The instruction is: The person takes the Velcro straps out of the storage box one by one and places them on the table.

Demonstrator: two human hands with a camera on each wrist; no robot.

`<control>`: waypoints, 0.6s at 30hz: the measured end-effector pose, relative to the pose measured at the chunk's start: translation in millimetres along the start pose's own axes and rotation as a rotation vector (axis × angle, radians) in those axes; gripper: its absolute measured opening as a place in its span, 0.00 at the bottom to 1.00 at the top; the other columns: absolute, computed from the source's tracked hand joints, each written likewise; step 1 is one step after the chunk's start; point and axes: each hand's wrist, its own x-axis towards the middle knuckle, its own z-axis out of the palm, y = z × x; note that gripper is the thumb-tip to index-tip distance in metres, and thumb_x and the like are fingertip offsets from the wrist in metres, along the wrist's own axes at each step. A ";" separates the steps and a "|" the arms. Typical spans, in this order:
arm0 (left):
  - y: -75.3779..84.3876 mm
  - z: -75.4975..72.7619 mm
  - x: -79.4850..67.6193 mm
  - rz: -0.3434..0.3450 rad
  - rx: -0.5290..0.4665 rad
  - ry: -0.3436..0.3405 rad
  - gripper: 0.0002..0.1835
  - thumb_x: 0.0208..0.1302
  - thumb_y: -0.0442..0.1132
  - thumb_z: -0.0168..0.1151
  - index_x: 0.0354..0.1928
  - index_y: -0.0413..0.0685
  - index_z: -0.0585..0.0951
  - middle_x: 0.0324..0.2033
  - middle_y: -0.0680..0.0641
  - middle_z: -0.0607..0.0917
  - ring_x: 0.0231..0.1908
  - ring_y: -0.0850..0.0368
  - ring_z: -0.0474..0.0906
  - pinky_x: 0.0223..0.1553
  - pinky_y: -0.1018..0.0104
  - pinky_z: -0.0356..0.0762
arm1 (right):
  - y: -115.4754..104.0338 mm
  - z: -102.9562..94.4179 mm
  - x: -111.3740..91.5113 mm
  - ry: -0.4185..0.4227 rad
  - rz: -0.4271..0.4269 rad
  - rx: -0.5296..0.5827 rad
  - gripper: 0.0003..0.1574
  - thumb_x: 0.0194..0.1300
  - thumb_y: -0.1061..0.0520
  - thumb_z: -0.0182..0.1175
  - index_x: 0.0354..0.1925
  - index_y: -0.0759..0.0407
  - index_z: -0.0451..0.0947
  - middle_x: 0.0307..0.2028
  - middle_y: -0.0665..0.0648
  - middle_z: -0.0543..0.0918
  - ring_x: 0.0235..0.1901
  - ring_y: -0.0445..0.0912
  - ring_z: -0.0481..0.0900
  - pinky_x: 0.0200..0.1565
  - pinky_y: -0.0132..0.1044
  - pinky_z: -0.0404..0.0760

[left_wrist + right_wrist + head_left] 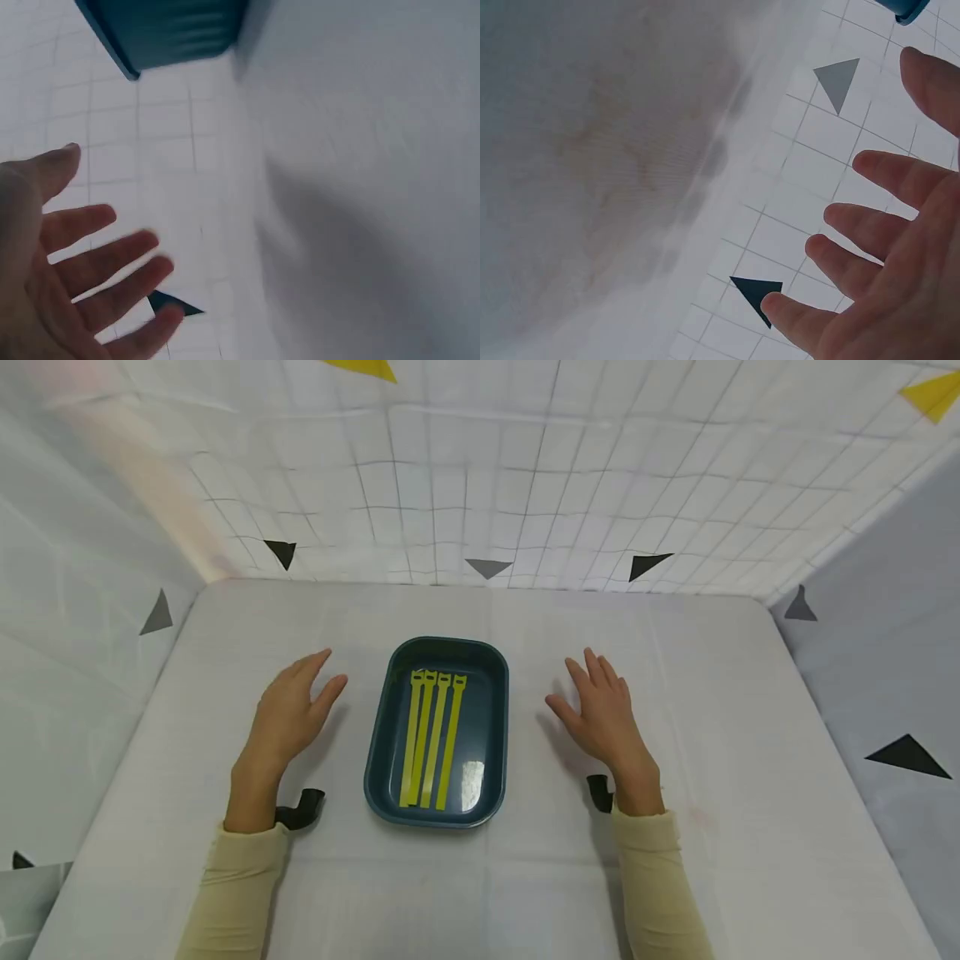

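A dark teal tray (pixel 491 735) with rounded corners stands in the middle of the table. Several yellow-green cable ties (pixel 437 739), flat straps with a slotted head, lie side by side in it, heads toward the far end. To the tray's left, my left hand (pixel 285 714) hovers with fingers extended and holds nothing. My right hand (pixel 603 714) is on the other side, fingers spread, also holding nothing. Neither hand touches the tray. In the left wrist view the tray's outer wall (pixel 180 30) shows at the top; only a corner of the tray (pixel 906 9) appears in the right wrist view.
The white table (pixel 555 877) is bounded by a gridded white wall (pixel 487 485) behind and pale side walls at left and right. Black and grey triangles (pixel 651 565) are stuck on the walls. Dark curved wrist-mount pieces (pixel 302 810) sit at both wrists.
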 end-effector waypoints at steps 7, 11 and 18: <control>15.6 12.0 -1.0 0.038 -0.169 -0.017 0.27 0.75 0.49 0.54 0.65 0.35 0.73 0.56 0.35 0.79 0.55 0.39 0.76 0.55 0.42 0.73 | -1.8 0.3 -1.9 0.066 -0.034 0.037 0.40 0.69 0.50 0.62 0.70 0.69 0.63 0.71 0.72 0.57 0.71 0.65 0.53 0.67 0.62 0.52; 19.8 19.8 1.8 0.053 -0.285 -0.003 0.28 0.74 0.49 0.56 0.68 0.38 0.71 0.49 0.38 0.81 0.45 0.43 0.81 0.46 0.47 0.80 | -2.9 -0.7 -1.0 0.096 -0.037 0.076 0.38 0.70 0.53 0.62 0.70 0.69 0.64 0.70 0.70 0.61 0.69 0.63 0.58 0.66 0.59 0.58; 19.6 36.9 4.7 0.039 -0.520 0.031 0.30 0.73 0.44 0.58 0.72 0.45 0.65 0.43 0.42 0.79 0.31 0.49 0.81 0.31 0.66 0.81 | -5.9 -2.4 -1.4 0.113 -0.040 0.128 0.34 0.71 0.53 0.61 0.68 0.68 0.67 0.66 0.68 0.70 0.65 0.61 0.67 0.64 0.57 0.65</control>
